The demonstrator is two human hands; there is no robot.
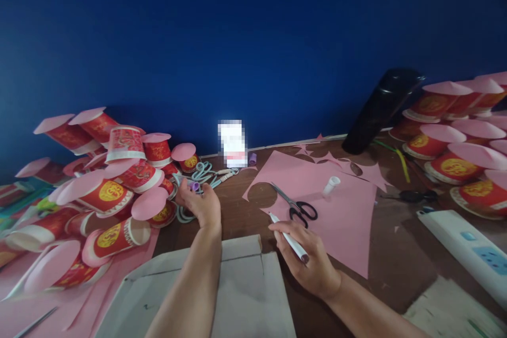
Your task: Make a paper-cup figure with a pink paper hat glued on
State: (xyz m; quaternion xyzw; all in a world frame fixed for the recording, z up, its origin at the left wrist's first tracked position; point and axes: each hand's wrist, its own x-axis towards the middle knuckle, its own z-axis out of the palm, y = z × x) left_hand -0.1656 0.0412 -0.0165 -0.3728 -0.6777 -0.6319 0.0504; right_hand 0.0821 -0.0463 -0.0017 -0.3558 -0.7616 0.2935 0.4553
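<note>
My right hand (307,259) is closed around a white marker pen (291,243), its tip pointing up and left over the edge of the pink paper (348,216). Black-handled scissors (297,206) lie on that paper just beyond the pen, beside a round cut-out hole. At the left, my left hand (200,203) reaches in beside the red paper cups (111,190), its thumb and fingers apart. A small purple piece (194,186) shows between them; contact with it is unclear. Pale cords (204,171) lie just behind this hand.
A white cap-like tube (331,185) stands on the pink paper. Behind are a blurred-out white item (233,142) and a purple cap (252,158). A black bottle (380,111) leans against the blue wall. More red cups (455,166) and a power strip (467,248) occupy the right; cardboard (253,296) lies in front.
</note>
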